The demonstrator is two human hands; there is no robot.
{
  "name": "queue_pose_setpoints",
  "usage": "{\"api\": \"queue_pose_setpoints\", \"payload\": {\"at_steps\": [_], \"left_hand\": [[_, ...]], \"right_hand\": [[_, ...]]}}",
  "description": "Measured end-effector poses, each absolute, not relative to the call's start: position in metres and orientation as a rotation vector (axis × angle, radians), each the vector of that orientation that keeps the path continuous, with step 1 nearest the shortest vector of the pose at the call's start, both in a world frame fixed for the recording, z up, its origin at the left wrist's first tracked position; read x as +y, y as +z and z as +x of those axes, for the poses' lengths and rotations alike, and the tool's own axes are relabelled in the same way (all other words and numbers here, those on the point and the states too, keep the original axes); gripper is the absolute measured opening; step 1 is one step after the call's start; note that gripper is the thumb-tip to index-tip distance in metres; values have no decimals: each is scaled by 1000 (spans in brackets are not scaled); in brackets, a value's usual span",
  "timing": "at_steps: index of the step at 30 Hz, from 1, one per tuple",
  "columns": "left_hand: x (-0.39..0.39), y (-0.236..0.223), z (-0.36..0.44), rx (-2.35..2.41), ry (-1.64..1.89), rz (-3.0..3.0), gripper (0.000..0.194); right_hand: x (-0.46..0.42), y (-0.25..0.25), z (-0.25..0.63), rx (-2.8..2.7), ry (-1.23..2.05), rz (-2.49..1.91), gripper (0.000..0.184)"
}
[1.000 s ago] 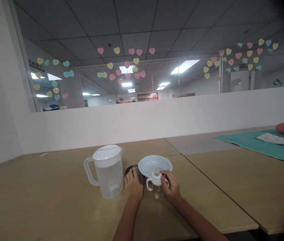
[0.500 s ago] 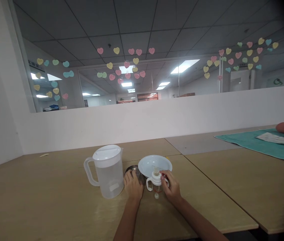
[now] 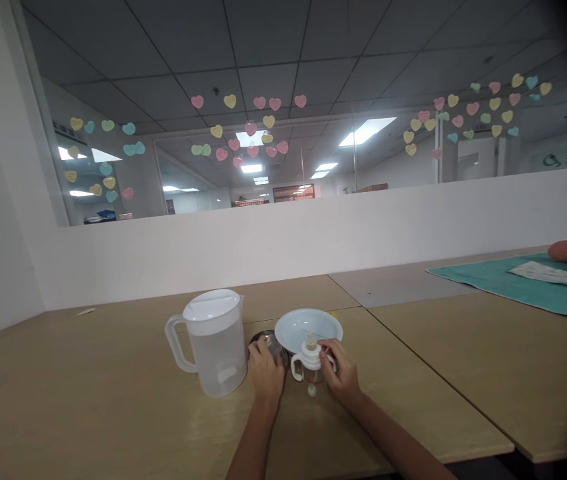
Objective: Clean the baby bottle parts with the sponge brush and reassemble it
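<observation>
Left hand: small shift against the earlier frames. Fingers drawn in a little over the dish, more of the metal now showing between fingers and thumb. Contact seems kept; cannot tell whether this grip is grasping or only resting.

Right hand: no clear change. Grip closed on the bottle, fingertips and thumb at the right side of its white collar.

Bottle upright on the tabletop, toward the near edge, left of the seam that runs to the near-right corner. Bowl just behind it, farther from the near edge; jug left of the dish, lid on.

Judgement: a minor adjustment at the dish, bottle steadied meanwhile; work in hand scarcely advanced.
</observation>
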State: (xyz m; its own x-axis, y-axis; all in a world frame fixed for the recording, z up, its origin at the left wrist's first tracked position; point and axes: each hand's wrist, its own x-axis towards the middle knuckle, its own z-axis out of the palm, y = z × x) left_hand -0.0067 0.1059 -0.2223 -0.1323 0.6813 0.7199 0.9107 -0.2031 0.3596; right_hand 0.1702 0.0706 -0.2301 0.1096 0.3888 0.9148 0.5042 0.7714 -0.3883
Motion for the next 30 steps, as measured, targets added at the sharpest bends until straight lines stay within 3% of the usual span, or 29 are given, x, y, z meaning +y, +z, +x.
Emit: {"api": "queue_pose_setpoints", "payload": {"at_steps": [6, 17, 30], "left_hand": [[91, -212, 5, -1244, -1698, -1931, 32], [78, -213, 21, -962, -1906, -2093, 42], [73, -205, 28, -954, -1699, -2274, 56]], "right_hand": [[71, -229, 170, -1507, -83, -757, 17], [71, -230, 169, -1568, -77, -757, 19], [70, -232, 168, -1587, -91, -770, 19]]}}
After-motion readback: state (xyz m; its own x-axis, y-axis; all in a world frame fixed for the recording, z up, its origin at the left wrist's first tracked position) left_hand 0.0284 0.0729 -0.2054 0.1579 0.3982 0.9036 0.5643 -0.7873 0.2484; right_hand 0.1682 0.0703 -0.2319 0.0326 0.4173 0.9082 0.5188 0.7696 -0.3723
